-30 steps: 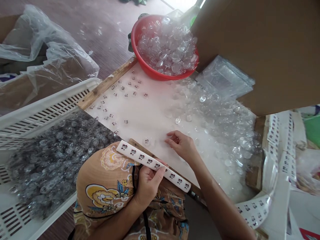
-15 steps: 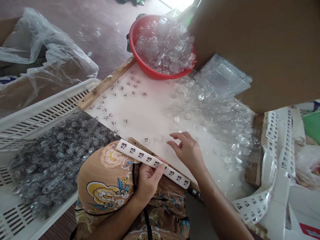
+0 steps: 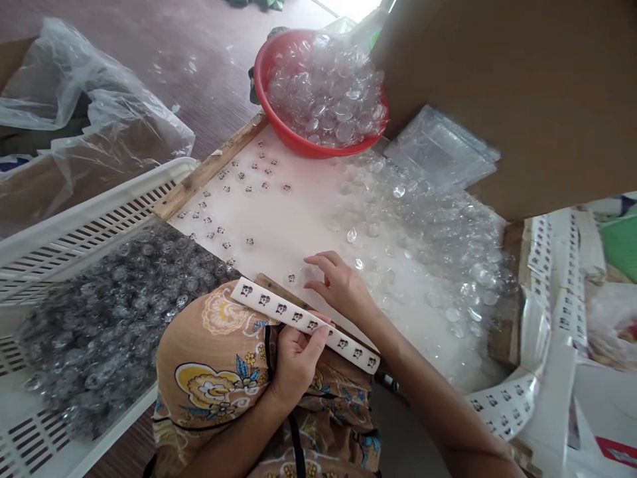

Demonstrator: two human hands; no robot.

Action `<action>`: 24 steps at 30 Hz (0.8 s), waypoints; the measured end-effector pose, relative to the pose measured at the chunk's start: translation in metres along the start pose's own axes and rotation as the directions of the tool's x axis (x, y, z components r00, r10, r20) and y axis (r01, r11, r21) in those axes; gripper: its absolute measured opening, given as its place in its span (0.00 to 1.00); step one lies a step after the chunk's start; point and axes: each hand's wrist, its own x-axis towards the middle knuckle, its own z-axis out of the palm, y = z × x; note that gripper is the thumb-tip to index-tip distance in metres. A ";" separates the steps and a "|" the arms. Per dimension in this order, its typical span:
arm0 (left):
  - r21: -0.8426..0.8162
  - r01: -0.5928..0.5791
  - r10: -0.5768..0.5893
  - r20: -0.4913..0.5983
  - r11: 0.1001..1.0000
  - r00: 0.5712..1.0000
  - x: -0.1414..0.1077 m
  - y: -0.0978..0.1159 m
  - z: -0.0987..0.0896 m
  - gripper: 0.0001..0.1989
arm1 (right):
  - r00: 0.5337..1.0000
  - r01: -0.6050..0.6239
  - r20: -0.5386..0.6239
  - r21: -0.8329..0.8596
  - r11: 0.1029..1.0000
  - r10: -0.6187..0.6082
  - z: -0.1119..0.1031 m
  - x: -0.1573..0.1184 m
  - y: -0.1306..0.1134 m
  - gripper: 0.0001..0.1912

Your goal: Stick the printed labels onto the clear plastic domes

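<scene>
Over my lap, my left hand (image 3: pixel 299 362) grips a white strip (image 3: pixel 281 309) printed with a row of small dark pictures, thumb on top. My right hand (image 3: pixel 341 282) hovers over the white board (image 3: pixel 298 222), thumb and forefinger apart, nothing visible between them. Just left of its fingertips lies a clear disc with a dark picture (image 3: pixel 291 278). More pictured discs are scattered on the board's left side. A heap of clear discs (image 3: pixel 448 232) covers its right side.
A red basin (image 3: pixel 323 151) of clear discs stands at the back. To the left, a white basket (image 3: pixel 94 202) holds many discs. Cardboard (image 3: pixel 512 106) rises at the right, near clear plastic bags (image 3: pixel 442 149) and printed sticker strips (image 3: pixel 505 406).
My right hand has moved left across the board, closer to the single pictured disc. My left hand and the strip have hardly moved.
</scene>
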 end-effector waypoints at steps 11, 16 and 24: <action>-0.039 0.021 -0.022 -0.014 0.999 1.000 0.001 -0.002 0.001 0.13 | 0.994 -0.099 -0.047 0.027 0.995 0.100 -0.006 -0.016 0.019 0.09; -0.024 0.024 -0.025 -0.022 0.999 0.999 0.001 -0.001 0.001 0.13 | 0.986 -0.118 -0.113 0.061 0.991 0.124 -0.016 -0.019 0.028 0.14; -0.019 -0.001 0.001 -0.017 1.000 1.000 0.002 -0.006 0.000 0.12 | 0.952 -0.231 -0.216 -0.041 0.972 0.217 -0.025 -0.028 0.048 0.12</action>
